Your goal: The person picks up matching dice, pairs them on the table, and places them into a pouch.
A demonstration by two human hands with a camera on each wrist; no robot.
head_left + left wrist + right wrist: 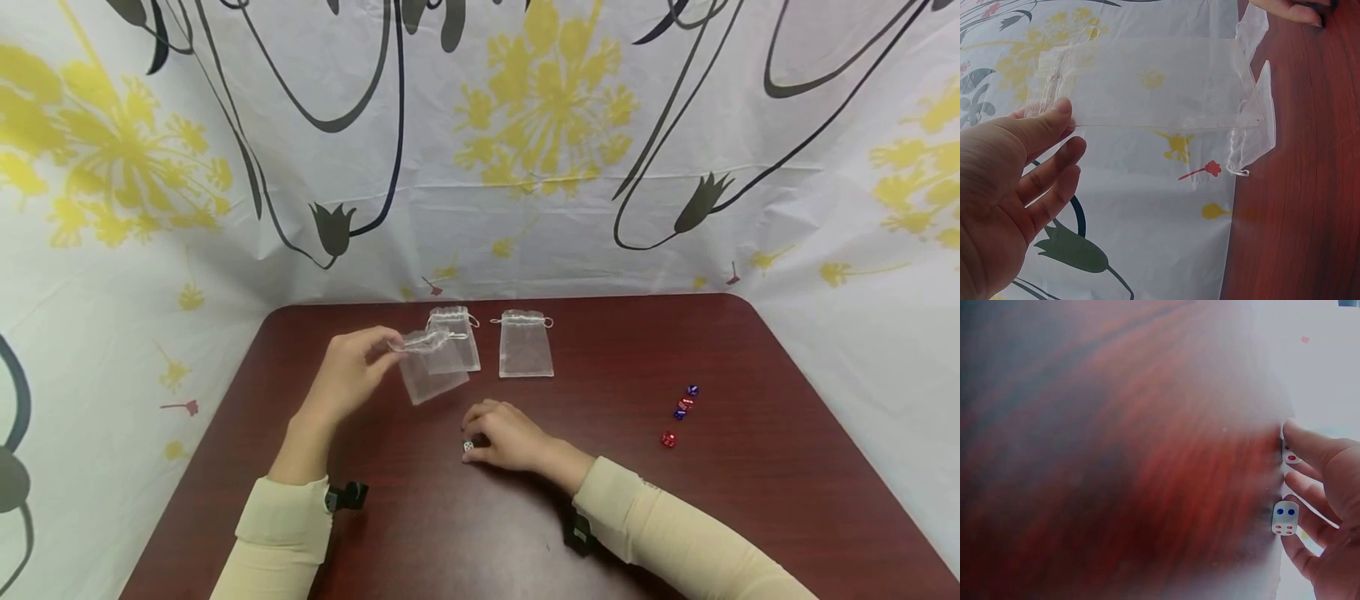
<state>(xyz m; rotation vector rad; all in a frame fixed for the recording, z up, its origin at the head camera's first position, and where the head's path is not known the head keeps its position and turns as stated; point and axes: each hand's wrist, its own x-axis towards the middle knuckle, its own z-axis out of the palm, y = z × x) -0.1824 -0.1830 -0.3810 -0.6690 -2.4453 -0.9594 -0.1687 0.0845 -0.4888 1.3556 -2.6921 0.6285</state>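
My left hand (348, 375) pinches a sheer white drawstring pouch (431, 382) by its gathered top, between thumb and fingertips. In the left wrist view the pouch (1154, 81) stretches flat away from the thumb. Its lower part overlaps a second sheer pouch (465, 346) lying behind it. Low over the table, my right hand (510, 437) has its thumb and fingers curled about a white die (468, 447). In the right wrist view that die (1291, 453) shows beside the thumb tip, and another white die (1285, 519) sits by the other fingers.
A third sheer pouch (526, 346) lies flat near the table's back edge. Several red and blue dice, among them a red die (669, 439), sit in a loose line at the right. A patterned white cloth (480, 233) hangs behind the dark red table (420, 533).
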